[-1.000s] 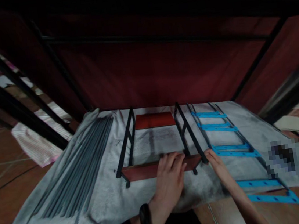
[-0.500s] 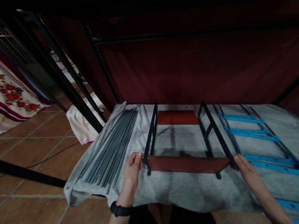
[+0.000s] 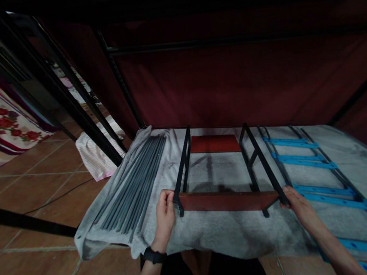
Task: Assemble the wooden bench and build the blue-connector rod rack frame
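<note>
A black metal frame (image 3: pixel 267 169) stands on the grey cloth in front of me, its two sides joined by a reddish-brown front board (image 3: pixel 228 199) and an orange-red back board (image 3: pixel 215 143). My left hand (image 3: pixel 165 213) is closed at the frame's front left corner, thumb and fingertips together; whatever is between them is too small or hidden to make out. At the front right corner, my right hand (image 3: pixel 298 205) grips the end of the frame's sloping bar. A small thin metal piece (image 3: pixel 171 163) lies on the cloth left of the frame.
Several grey rods (image 3: pixel 135 185) lie side by side at the left. Dark rails with blue slats (image 3: pixel 328 199) lie to the right. The grey cloth (image 3: pixel 218 237) covers the low surface. Black posts (image 3: pixel 74 112) rise at the left, and a dark red curtain (image 3: pixel 231 85) hangs behind.
My left hand has turned slightly, its fingers curling closer against the corner. My right fingers have closed further round the bar end. The whole view has shifted a little; the frame stays in place.
</note>
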{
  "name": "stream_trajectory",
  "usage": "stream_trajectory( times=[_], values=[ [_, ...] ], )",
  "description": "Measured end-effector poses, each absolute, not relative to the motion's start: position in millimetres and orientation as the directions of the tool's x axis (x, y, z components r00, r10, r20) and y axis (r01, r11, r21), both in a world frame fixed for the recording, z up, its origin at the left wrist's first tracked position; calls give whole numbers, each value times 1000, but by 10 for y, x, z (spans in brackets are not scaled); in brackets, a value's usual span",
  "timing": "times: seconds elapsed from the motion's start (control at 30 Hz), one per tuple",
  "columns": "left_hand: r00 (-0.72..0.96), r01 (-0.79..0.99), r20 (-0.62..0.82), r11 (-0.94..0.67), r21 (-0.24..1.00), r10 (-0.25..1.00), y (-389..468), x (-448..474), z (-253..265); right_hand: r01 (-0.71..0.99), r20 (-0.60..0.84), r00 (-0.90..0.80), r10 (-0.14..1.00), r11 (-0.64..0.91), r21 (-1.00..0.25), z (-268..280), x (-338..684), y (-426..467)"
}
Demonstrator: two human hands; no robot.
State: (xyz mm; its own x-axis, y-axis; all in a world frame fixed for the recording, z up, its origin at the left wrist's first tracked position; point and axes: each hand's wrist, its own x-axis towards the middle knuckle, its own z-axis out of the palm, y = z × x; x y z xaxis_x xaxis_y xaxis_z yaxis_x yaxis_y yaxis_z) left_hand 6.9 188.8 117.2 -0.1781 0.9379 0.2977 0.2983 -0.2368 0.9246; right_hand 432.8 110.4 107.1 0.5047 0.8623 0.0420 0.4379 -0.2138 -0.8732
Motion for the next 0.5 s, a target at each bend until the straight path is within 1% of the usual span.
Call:
stream_trajectory(
  times=[0.07,0.17,0.23,0.3,0.33,0.37,0.5],
  values=[
    [-197,255,231,-177,950,953,1890,57,1173,420,35,523,851,-222,-880,1070,4319,1104],
    [-203,148,27,3,989,979,1911,14,1205,427,49,523,851,-212,-879,1072,4303,1108],
    [-173,111,-127,148,983,977,1942,-26,1246,443,72,505,860,-186,-877,1072,4295,1115],
    [-159,122,-209,229,966,965,1979,-63,1290,449,88,504,860,-174,-877,1063,4292,1125],
    [-161,146,-205,229,963,965,1997,-76,1309,449,89,507,858,-174,-877,1057,4293,1130],
    [-160,183,-170,199,963,972,2010,-84,1322,447,89,511,855,-176,-877,1050,4294,1135],
    [-79,360,89,-55,931,993,2006,-74,1308,417,69,535,842,-192,-888,1048,4298,1151]
  ],
)
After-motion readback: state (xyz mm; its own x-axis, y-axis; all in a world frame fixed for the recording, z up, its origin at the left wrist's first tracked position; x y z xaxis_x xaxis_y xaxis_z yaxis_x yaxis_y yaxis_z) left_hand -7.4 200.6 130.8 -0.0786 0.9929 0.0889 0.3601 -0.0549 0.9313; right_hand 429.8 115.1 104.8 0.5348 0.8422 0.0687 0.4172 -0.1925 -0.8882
